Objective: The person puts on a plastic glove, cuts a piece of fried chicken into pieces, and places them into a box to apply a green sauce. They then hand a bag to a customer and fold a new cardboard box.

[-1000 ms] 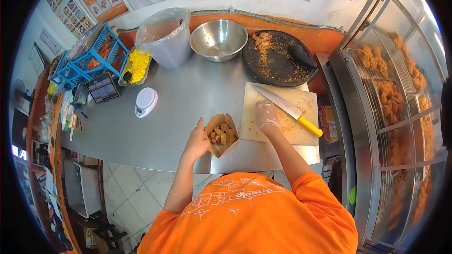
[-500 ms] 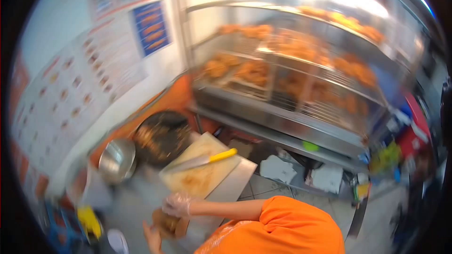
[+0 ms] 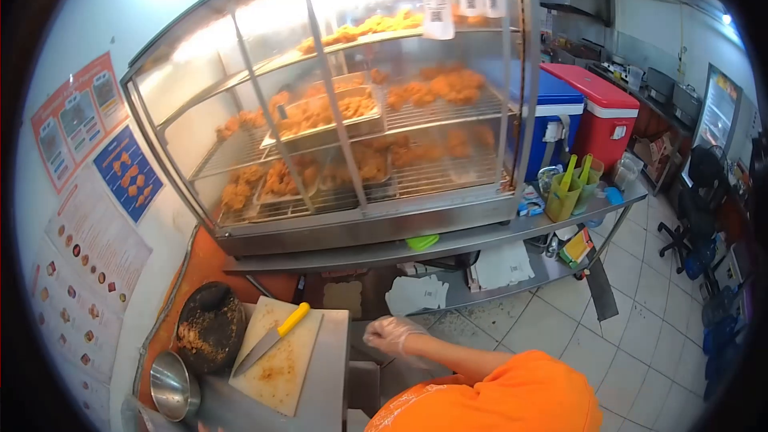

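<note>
My right hand (image 3: 390, 334), in a clear plastic glove, is just right of the steel counter's edge (image 3: 334, 368), away from the board. Its fingers are curled together, and whatever they may hold is hidden. To its left, a knife (image 3: 260, 350) with a yellow handle lies across a stained cutting board (image 3: 280, 376). Behind the board's left side stands a dark round bowl (image 3: 210, 328) with brown crumbs in it, and a steel bowl (image 3: 172, 388) sits nearer. I cannot make out my left hand at the lower frame edge.
A glass display case (image 3: 360, 216) of fried food stands on a steel table (image 3: 480, 236). Blue (image 3: 552, 100) and red (image 3: 596, 100) coolers are at its right, with green-handled utensils in containers (image 3: 562, 200) before them. Papers (image 3: 418, 294) lie on the lower shelf.
The view has swung right. My right hand has left the brown item at the counter's front and moved right past the board. That item and my bare left hand are out of sight.
</note>
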The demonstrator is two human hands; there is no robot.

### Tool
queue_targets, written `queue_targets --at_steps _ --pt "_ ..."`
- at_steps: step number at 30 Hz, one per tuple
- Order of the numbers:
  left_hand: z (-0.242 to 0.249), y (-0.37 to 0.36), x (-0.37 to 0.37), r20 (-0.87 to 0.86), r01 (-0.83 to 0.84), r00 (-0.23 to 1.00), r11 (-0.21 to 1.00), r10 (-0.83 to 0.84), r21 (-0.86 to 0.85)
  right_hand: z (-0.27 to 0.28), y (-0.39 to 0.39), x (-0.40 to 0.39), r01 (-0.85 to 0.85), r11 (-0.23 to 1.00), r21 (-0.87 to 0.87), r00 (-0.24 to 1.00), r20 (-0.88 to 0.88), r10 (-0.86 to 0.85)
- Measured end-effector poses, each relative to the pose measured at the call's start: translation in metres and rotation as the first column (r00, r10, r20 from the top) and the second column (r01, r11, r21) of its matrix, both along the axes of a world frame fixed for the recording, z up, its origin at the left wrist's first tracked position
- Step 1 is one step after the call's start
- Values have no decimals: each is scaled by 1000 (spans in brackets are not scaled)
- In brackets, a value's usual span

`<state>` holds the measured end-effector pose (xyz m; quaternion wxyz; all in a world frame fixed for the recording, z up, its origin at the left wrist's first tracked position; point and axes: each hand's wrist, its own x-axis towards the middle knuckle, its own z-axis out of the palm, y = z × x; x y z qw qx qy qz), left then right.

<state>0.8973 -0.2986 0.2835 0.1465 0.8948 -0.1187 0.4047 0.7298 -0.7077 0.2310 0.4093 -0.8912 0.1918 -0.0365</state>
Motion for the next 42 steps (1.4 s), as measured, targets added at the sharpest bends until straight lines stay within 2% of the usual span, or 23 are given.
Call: queue_targets --at_steps 1,2,3,4,5,7,8,9,10,13,15,17,19,21,23,26,27,28,30,33,37,41,42 --pt "-2 -32 5 14 149 989 988 -150 29 -4 -18 -18 79 996 -36 997 -18 -80" --pt "-9 -70 6 -171 309 923 929 -344 -202 -7 -33 -36 154 985 -72 987 -34 -156" --pt "-19 -110 3 -416 236 731 773 -541 -590 -8 -49 -56 152 986 -75 987 -36 -155" --pt "-34 -154 -14 -193 534 743 741 -641 -407 -8 -66 -77 214 972 -96 974 -58 -220" --pt "-22 -205 -56 -396 295 531 601 -749 -743 -8 -84 -98 275 954 -121 955 -77 -286" --pt "-35 -284 -108 -708 250 270 757 -653 -603 -21 -118 -142 335 932 -138 935 -77 -347" --pt "-60 -317 -124 -787 395 167 771 -594 -499 -25 -136 -164 396 906 -152 909 -71 -410" --pt "-64 -351 -151 -852 539 199 780 -485 -318 -28 -153 -186 404 901 -161 897 -121 -424" --pt "-110 -378 -157 -892 541 25 757 -450 -367 -30 -169 -209 395 904 -162 900 -127 -416" --pt "-247 -423 -174 -973 905 69 425 -222 -33 -35 -211 -278 516 836 -185 804 -231 -548" --pt "-325 -428 -179 -991 915 -112 380 -76 -133 -55 -236 -322 598 767 -233 755 -159 -636" --pt "-375 -419 -185 -977 909 -171 403 124 -108 -115 -271 -362 643 718 -265 729 -74 -680" --pt "-369 -399 -204 -986 888 -80 460 144 -5 -178 -306 -394 841 455 292 446 104 -889" --pt "-368 -386 -221 -981 872 9 478 193 102 -130 -313 -415 824 532 -198 518 -119 -847" --pt "-361 -376 -231 -973 741 132 671 -188 -29 -149 -335 -435 911 398 -109 397 -35 -917" --pt "-313 -398 -237 -988 813 -57 581 143 37 -120 -359 -462 842 395 -368 336 -213 -917" --pt "-307 -403 -245 -989 811 41 573 141 115 -113 -368 -469 825 382 -416 330 -194 -924" --pt "-298 -410 -250 -988 819 40 562 149 118 -102 -379 -476 820 401 -408 317 -258 -912" --pt "-281 -421 -255 -980 658 -194 748 49 -92 -92 -400 -487 823 383 -420 304 -245 -921" --pt "-290 -429 -249 -990 722 -141 683 -8 -108 -77 -419 -495 924 145 -354 143 -32 -989" --pt "-331 -422 -234 -983 722 -158 668 -93 -180 -22 -447 -481 994 -110 28 -113 152 -982" --pt "-323 -425 -244 -977 733 -207 654 -45 -185 -79 -516 -485 999 8 49 6 42 -999" --pt "-324 -425 -245 -973 723 -228 664 -32 -191 -128 -544 -497 960 122 -252 170 180 -969"
